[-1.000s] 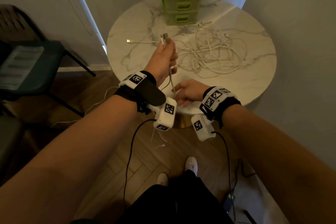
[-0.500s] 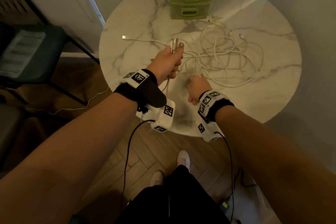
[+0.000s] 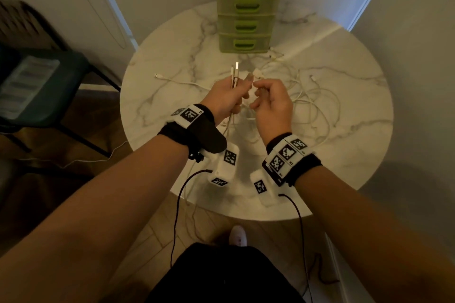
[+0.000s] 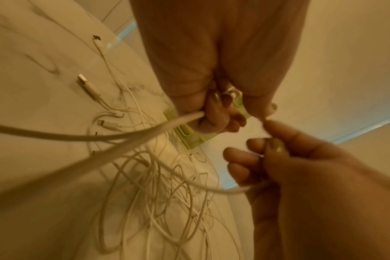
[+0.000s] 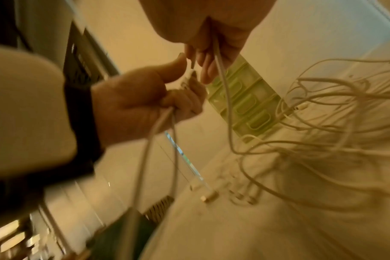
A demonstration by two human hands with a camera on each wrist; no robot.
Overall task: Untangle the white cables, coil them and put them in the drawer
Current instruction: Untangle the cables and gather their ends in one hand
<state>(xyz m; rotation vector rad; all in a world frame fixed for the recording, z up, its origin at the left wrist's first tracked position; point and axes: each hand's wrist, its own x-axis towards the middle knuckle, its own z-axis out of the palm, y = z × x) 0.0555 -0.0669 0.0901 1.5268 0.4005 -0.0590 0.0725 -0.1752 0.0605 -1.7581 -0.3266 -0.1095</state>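
A tangle of white cables [image 3: 310, 103] lies on the round marble table [image 3: 172, 56], right of centre. My left hand [image 3: 231, 96] grips two cable ends in a fist, and their USB plugs [image 3: 235, 72] stick up above it. Both strands [image 4: 131, 135] hang down from the fist. My right hand [image 3: 261, 96] is just to the right, fingers curled, pinching a cable [image 5: 223, 91] that runs down into the tangle [image 5: 323, 126]. The green drawer unit [image 3: 246, 7] stands at the back of the table, all drawers closed.
Two loose plugs [image 4: 88, 87] lie on the table left of the tangle, and one cable end [image 3: 158, 76] reaches toward the left rim. A dark chair [image 3: 37, 86] stands left of the table. Walls close in behind and to the right.
My right hand has risen from the table's front edge to beside the left hand and now pinches a cable. The left hand keeps its grip on the two plug ends.
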